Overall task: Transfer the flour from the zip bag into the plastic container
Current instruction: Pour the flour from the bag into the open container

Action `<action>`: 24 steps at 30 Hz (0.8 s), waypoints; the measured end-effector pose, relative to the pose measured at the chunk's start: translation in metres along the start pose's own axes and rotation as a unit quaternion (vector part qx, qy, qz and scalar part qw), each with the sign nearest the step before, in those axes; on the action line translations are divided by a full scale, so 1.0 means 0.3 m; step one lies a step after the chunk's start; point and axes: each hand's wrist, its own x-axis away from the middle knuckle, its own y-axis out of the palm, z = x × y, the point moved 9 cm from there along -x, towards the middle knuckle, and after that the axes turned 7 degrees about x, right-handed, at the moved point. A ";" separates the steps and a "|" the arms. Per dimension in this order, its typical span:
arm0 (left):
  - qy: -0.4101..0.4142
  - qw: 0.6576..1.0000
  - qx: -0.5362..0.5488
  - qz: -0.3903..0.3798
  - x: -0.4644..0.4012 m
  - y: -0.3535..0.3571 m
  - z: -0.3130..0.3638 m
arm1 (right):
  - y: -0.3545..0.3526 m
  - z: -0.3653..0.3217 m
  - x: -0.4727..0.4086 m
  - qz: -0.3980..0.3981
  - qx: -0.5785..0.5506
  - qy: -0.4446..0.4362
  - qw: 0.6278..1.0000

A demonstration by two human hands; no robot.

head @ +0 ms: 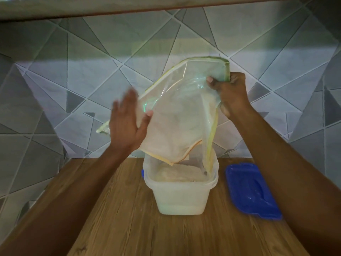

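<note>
Surface: wood-grain brown tabletop [129, 218] fills the near part of the view, both bare forearms reaching in over it.
Lid: blue rectangular plastic lid [251, 191] lies flat on the tabletop, just to the right of the container and apart from it.
Container: translucent white rectangular plastic container [181, 198] stands upright at the middle of the tabletop, open at the top, with a blue tab showing at its left rim.
Flour: pale off-white flour [178, 175] lies heaped inside the container, below the rim.
Zip bag: clear plastic zip bag with yellow-green seal strips [181, 115] hangs tilted above the container, its mouth turned downward into the opening; its walls look dusted with flour and largely emptied.
Left hand: left hand [128, 121] is flat and spread, fingers extended and motion-blurred, thumb and palm edge against the left side of the bag.
Right hand: right hand [227, 93] is closed around the bag's raised upper right corner, bunching the plastic.
Background: grey wall tiles with a triangular line pattern [73, 71] rise behind the table.
</note>
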 end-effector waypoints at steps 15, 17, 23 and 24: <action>-0.025 0.998 0.041 -0.029 0.036 0.010 0.005 | 0.037 0.003 0.014 0.027 0.026 0.014 0.999; -0.039 0.998 0.053 0.008 0.047 -0.002 -0.016 | 0.044 0.004 0.007 0.021 0.027 0.018 0.999; -0.052 0.992 0.083 0.074 0.052 -0.040 -0.010 | 0.052 -0.013 0.012 0.024 0.005 0.020 0.999; -0.063 0.994 0.076 0.048 0.056 -0.019 -0.019 | 0.055 -0.020 0.017 0.025 0.003 0.017 1.000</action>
